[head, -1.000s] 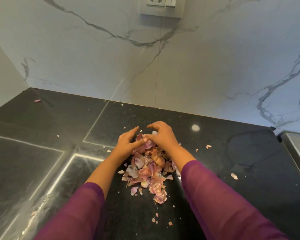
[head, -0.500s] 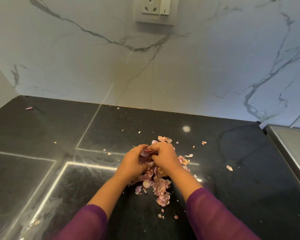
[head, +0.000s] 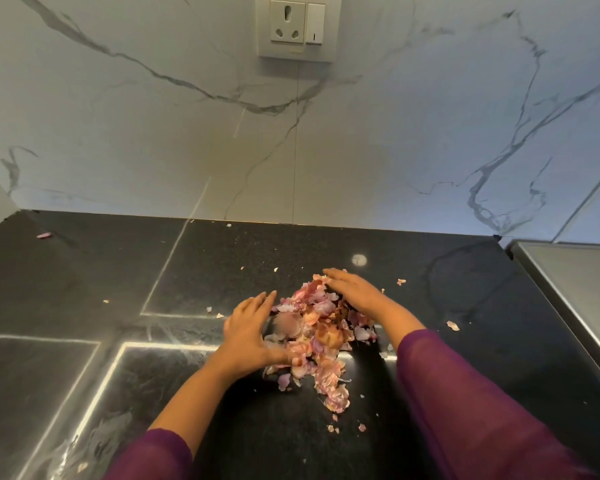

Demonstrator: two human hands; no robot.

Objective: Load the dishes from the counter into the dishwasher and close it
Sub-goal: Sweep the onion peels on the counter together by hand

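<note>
Bright overall, glare strips on counter (head: 84, 271), edges bent w/ wide-angle.

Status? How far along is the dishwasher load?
Done: nothing to credit; no dishes or dishwasher are in view. In hand: the left hand and right hand, fingers straight, flank a pile of peels on the counter, apparently gathering it. Left: stray scraps lie around the pile; loading and closing cannot be confirmed from here.

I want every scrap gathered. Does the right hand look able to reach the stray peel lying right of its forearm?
Probably yes: the right hand rests on the peel pile, holding nothing, and only bare counter lies between it and the stray peel.
</note>
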